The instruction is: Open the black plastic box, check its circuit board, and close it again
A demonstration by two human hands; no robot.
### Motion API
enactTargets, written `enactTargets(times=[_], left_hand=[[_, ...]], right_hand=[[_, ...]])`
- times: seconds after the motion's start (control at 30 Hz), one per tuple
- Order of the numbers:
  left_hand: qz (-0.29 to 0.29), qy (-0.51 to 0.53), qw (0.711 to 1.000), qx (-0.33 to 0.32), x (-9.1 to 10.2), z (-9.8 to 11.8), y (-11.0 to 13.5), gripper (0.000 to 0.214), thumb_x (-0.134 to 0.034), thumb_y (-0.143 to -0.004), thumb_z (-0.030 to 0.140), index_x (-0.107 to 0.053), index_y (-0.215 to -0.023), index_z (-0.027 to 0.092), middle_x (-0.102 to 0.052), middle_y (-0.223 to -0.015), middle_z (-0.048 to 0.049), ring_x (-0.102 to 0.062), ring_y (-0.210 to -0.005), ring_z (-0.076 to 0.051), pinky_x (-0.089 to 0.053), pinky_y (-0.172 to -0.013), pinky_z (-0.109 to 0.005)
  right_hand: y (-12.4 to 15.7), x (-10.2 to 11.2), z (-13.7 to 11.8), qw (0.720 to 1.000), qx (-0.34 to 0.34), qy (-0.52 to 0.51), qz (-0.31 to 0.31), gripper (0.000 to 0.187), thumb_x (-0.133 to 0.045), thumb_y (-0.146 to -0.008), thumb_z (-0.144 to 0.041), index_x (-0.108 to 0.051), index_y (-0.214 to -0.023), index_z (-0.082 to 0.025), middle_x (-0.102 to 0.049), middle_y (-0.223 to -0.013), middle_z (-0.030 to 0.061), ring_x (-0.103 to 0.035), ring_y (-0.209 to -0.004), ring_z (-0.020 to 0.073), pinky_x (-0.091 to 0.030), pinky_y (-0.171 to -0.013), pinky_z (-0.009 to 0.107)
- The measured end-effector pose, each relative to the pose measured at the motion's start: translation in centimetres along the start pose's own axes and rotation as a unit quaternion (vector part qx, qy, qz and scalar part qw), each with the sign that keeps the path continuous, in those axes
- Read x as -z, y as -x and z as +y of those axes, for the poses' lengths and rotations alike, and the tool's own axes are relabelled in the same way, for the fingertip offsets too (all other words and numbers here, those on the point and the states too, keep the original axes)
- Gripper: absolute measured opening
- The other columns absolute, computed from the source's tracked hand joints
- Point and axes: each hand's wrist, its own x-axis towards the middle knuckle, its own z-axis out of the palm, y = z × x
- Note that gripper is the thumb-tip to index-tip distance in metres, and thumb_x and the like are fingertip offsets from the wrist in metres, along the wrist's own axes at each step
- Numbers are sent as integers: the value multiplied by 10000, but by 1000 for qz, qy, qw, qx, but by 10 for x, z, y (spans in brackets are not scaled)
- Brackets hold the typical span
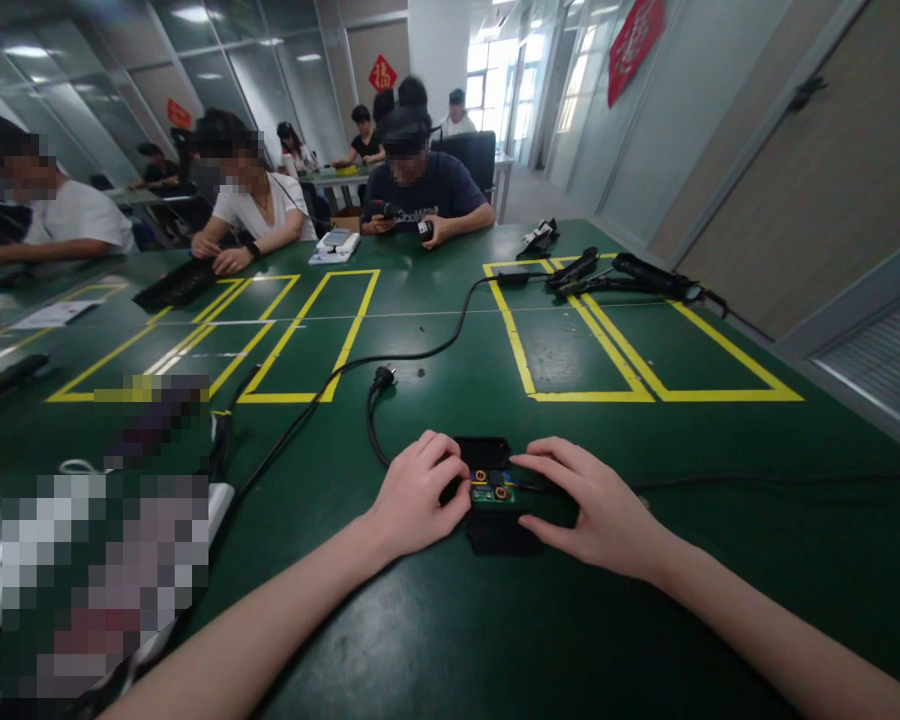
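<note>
In front of me on the green table lies an opened black case (pixel 504 537), one flap folded out on the far side and one on the near side. Between the flaps shows a small green circuit board (pixel 487 492) with two copper-coloured coils and thin coloured wires at its right end. My left hand (pixel 424 495) is closed at the board's left end, thumb and fingers curled round it. Across the right end spreads my right hand (pixel 600 505), forefinger and thumb apart at the case's far and near edges. Whether those fingertips press on it is hard to tell.
A black plug (pixel 382 378) with its cord lies beyond my left hand. Another cable (pixel 412 355) runs to a black adapter (pixel 514 275). Dark tools (pixel 645 275) lie at the far right. Yellow tape (pixel 592 397) marks the table. Several people sit opposite.
</note>
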Motion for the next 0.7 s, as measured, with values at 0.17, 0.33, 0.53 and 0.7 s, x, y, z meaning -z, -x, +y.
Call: enactTargets(times=[0.17, 0.33, 0.53, 0.7], left_hand=[[-33, 14, 999, -6, 1, 1, 0, 115, -553, -925, 179, -644, -855, 193, -639, -937, -61, -585, -865, -196, -542, -743, -318], [-43, 7, 999, 21, 1, 1, -2, 121, -527, -964, 180, -626, -898, 198, -632, -934, -55, -597, -874, -205, -538, -756, -331], [-55, 13, 998, 31, 2, -2, -2, 144, -493, -997, 198, -620, -930, 206, -641, -942, -52, -599, -870, -201, -539, -778, -332], [-71, 14, 997, 40, 2, -1, -3, 152, -493, -1005, 201, -627, -934, 206, -658, -941, -51, -600, -887, -202, -542, -800, -330]], right_hand=[[0, -7, -3, 1000, -8, -6, 3, 418, -699, -881, -255, -619, -1288, -207, -693, -1185, 134, -711, -1032, 281, -638, -851, 422], [-1, -11, -1, 1000, -26, -2, 7, 321, -638, -953, -286, -629, -1268, -223, -708, -1142, 122, -710, -988, 281, -630, -823, 439], [-1, -4, 7, 999, -28, -15, -12, 275, -541, -1028, -296, -653, -1269, -224, -722, -1119, 114, -704, -974, 263, -609, -809, 410], [0, -2, 10, 1000, -10, -16, -25, 305, -630, -986, -336, -654, -1256, -196, -721, -1132, 127, -694, -980, 272, -600, -821, 426]])
